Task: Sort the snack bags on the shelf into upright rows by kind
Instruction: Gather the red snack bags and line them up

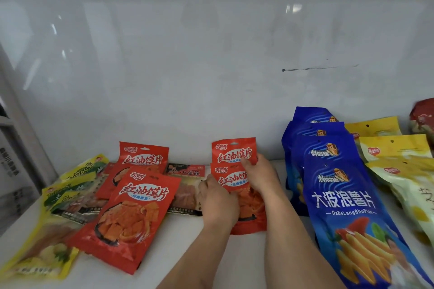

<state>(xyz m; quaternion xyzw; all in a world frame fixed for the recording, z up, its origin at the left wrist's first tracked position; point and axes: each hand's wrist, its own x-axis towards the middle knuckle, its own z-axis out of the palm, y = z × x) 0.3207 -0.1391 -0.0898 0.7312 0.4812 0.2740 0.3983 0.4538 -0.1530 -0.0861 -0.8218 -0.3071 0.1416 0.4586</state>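
Snack bags cover the white shelf (211,260): four red bags, two of them standing at the back wall between your hands, two more leaning to their left. Your left hand (219,202) grips the front red bag (252,206) by its left edge; your right hand (260,173) pinches the top of the rear red bag (231,151). Four blue chip bags (347,206) stand in a row toward the right edge, with yellow bags (397,148) beyond them, and green-yellow bags (70,180) lie at the left edge.
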